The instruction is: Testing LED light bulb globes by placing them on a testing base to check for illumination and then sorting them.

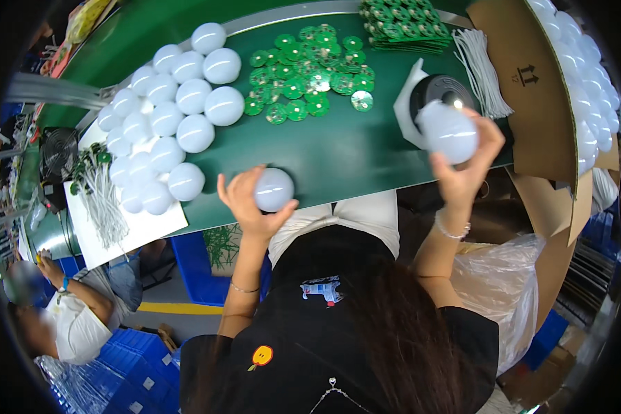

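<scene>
Green workbench (338,155) fills the upper middle of the frame, curving with the lens. Cardboard box (531,90) stands at upper right, white bulbs heaped beyond it at the edge.

Cluster of white bulb domes (165,117) sits upper left, part of it on a white sheet. Spread of round green circuit boards (303,72) lies top centre, with a stacked pile (403,24) further right. Black round fixture (438,93) on the bench at right, bundle of white wires (483,65) just beside it.

I read the right hand (469,165) as raised, fingers wrapped round a white bulb (448,131) held just in front of the fixture, dome end toward the camera. Left hand (252,203) at centre, near the bench edge, fingers curled on a second bulb dome (274,189). Hands well apart. The right hand is much nearer the fixture; the dome cluster lies up and left of the left hand.

Another person sits at lower left.
</scene>
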A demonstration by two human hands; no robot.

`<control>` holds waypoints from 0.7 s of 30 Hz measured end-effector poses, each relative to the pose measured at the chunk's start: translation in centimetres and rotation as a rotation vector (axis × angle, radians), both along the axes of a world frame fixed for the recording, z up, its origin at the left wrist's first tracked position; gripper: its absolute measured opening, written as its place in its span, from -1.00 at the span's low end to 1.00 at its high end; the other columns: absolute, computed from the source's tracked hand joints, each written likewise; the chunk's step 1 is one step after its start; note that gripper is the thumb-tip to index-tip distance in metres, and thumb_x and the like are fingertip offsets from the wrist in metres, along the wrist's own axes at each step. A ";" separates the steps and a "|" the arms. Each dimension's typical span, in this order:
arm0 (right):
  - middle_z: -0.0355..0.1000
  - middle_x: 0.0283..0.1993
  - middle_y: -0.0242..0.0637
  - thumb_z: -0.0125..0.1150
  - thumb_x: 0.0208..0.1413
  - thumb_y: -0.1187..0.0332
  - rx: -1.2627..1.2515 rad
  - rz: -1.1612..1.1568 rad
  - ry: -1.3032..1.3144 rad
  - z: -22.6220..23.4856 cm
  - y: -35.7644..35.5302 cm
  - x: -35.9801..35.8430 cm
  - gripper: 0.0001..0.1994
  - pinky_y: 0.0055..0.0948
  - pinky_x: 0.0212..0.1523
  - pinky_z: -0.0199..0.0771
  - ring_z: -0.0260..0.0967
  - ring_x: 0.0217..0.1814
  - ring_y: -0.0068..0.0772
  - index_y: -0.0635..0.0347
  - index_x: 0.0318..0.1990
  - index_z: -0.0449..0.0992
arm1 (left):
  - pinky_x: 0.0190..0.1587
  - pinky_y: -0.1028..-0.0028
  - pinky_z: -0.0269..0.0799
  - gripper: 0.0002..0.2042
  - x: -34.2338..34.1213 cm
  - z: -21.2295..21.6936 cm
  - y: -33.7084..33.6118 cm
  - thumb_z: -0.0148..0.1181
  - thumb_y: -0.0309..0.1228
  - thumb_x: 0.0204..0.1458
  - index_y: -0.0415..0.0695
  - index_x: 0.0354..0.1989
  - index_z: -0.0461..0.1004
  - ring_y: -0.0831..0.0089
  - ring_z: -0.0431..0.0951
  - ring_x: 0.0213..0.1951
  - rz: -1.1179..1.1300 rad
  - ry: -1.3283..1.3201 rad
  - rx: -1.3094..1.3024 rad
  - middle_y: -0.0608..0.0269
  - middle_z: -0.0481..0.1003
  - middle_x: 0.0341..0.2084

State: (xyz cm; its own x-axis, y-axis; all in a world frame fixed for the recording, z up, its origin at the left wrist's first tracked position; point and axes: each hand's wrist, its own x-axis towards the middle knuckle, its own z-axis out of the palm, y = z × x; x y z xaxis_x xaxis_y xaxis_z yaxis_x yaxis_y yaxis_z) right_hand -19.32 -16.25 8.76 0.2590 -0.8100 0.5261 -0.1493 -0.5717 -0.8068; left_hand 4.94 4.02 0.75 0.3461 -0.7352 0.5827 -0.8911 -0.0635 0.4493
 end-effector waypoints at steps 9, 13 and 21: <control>0.35 0.15 -0.09 0.32 -0.22 0.44 -0.200 -0.052 0.310 2.3 -5.5 -4.1 -0.39 -0.27 0.20 0.28 0.31 0.17 -0.16 0.29 0.12 0.37 | 0.32 0.00 -0.17 -0.27 -0.6 -0.5 -0.3 0.35 0.06 -0.21 -0.17 0.08 0.33 0.23 0.42 -0.01 0.036 -0.064 0.052 0.18 0.49 -0.07; 0.36 0.14 -0.08 0.30 -0.21 0.41 -0.309 0.060 0.317 2.6 -6.9 -2.2 -0.41 -0.24 0.16 0.34 0.33 0.17 -0.09 0.18 0.12 0.40 | 0.32 0.02 -0.16 -0.28 -0.5 -0.5 -0.3 0.32 0.08 -0.17 -0.18 0.08 0.33 0.23 0.45 -0.02 0.039 -0.073 0.044 0.15 0.50 -0.07; 0.22 0.25 -0.08 0.35 -0.18 0.50 -0.247 0.014 0.265 0.6 -7.6 -3.7 -0.32 -0.28 0.25 0.28 0.22 0.28 -0.21 0.26 0.20 0.27 | 0.33 0.03 -0.16 -0.30 -0.5 -0.6 -0.2 0.31 0.06 -0.15 -0.18 0.07 0.32 0.22 0.45 0.01 0.023 -0.061 0.061 0.11 0.50 -0.06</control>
